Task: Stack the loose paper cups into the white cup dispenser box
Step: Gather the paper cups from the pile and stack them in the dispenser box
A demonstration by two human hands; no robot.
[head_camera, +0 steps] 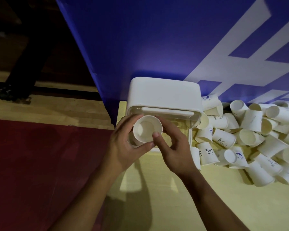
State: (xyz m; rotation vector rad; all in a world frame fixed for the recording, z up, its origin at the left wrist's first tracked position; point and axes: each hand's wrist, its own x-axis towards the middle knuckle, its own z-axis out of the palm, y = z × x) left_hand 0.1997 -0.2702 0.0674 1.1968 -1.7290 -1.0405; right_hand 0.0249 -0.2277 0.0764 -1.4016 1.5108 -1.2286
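Note:
A white paper cup (146,128), mouth up, sits between both my hands just in front of the white cup dispenser box (163,94). My left hand (125,147) curls round the cup's left side, thumb at its lower rim. My right hand (172,147) pinches its right rim with thumb and fingers. The box's lid is raised; its clear lower part lies partly hidden under my hands. A big pile of loose paper cups (250,137), some printed, lies to the right of the box.
A blue panel with white lettering (157,39) stands right behind the box. The box and cups rest on a pale yellow table (207,197). To the left lies a dark red floor (40,164) with a wooden strip beyond it.

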